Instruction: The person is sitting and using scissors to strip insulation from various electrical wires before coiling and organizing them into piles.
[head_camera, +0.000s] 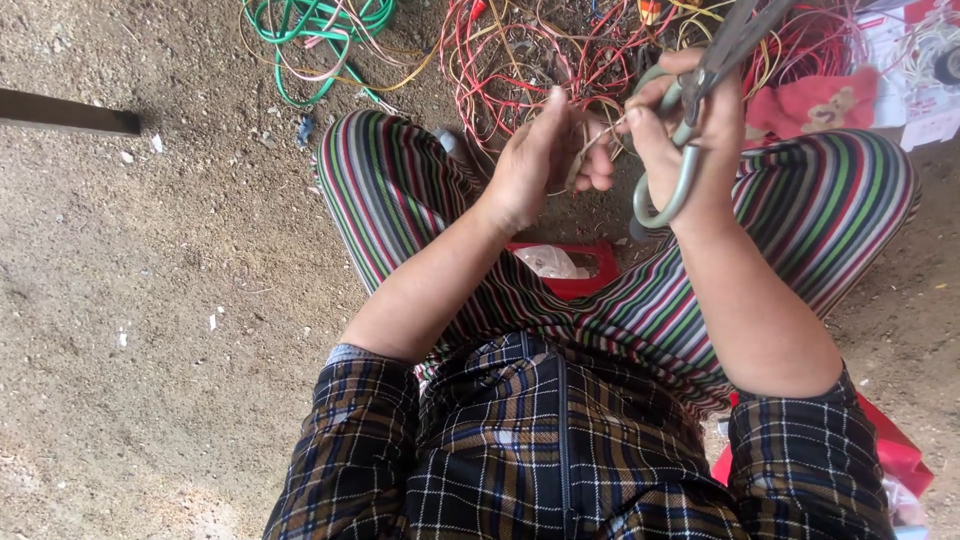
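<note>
Pale metal, dull grey-green at the loops: a pair of scissors (700, 90) sits in the right hand (680, 150), fingers through and around the handles, blades pointing up and away toward the top of the view. Whether the blades are parted or closed I cannot tell; they run out of frame.

Left hand (535, 160) is curled nearly closed, thumb and fingertips pinching a thin pale wire (597, 138). The wire runs across the small gap between the two hands, held in front of the knees, above a red tray (585, 285) lying on the ground between the striped trouser legs.

Beyond the hands: a tangled heap of red and yellow wires (530, 50) on the dirt floor, and a looser green coil (320, 25) to its left. A red cloth (815, 100) lies at upper right.

Notes on doing this step well, my judgement only:
- Keep the wire taut between the two hands; slack lets it slip past the edge.
- Pinch close to the working point, so the short free length does not whip.
- Blades should bite lightly into the sheath only; a hard squeeze would likely sever the strand.
- Left fingertips lie very near the blades; keep them behind the cutting line.
- Work above the tray, so scraps drop into it.
</note>
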